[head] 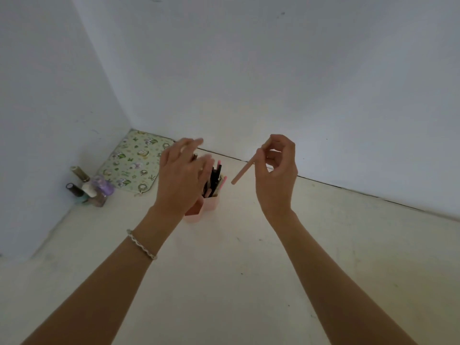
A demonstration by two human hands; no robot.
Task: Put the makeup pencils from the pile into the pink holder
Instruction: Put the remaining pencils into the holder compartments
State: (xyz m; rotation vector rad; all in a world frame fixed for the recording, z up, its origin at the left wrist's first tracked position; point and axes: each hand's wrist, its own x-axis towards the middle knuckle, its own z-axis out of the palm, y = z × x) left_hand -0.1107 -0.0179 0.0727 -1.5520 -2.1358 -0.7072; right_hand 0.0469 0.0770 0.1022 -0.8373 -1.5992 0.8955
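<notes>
The pink holder (211, 202) stands on the pale surface near the back wall, with several black and pink pencils (215, 179) upright in its rear compartment. My left hand (180, 175) hovers over the holder's left side, blurred, fingers spread, partly hiding it; a thin dark item shows near its fingertips but I cannot tell if it is held. My right hand (277, 170) is raised to the right of the holder, fingers pinched on a pale pink pencil (242, 171) that slants down-left toward the holder without touching it. No pile is in view.
A floral green pouch (132, 161) lies flat in the back left corner. Small bottles of nail polish (87, 188) cluster against the left wall. White walls close off the left and back. The cream surface (236, 270) spreads toward me.
</notes>
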